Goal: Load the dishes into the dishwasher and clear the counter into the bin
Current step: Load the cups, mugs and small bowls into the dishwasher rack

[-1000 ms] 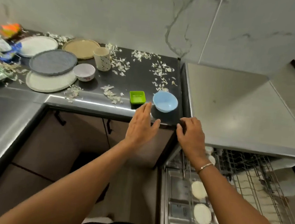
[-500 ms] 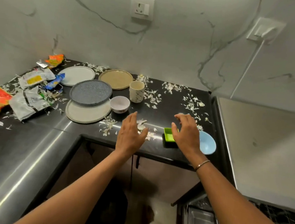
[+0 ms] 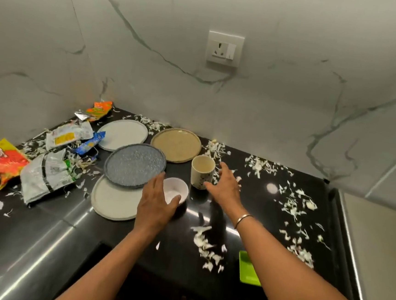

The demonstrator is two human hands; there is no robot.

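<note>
Both hands spread open, our left hand (image 3: 156,203) over the small white bowl (image 3: 175,191), right hand (image 3: 225,185) beside the speckled cup (image 3: 202,171), plates and a "Bingo!" wrapper (image 3: 0,159) further left on the counter (image 3: 40,243).

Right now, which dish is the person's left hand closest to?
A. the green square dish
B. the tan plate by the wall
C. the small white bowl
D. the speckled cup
C: the left hand curls round the near side of the small white bowl, while the right hand reaches beside the speckled cup.
</note>
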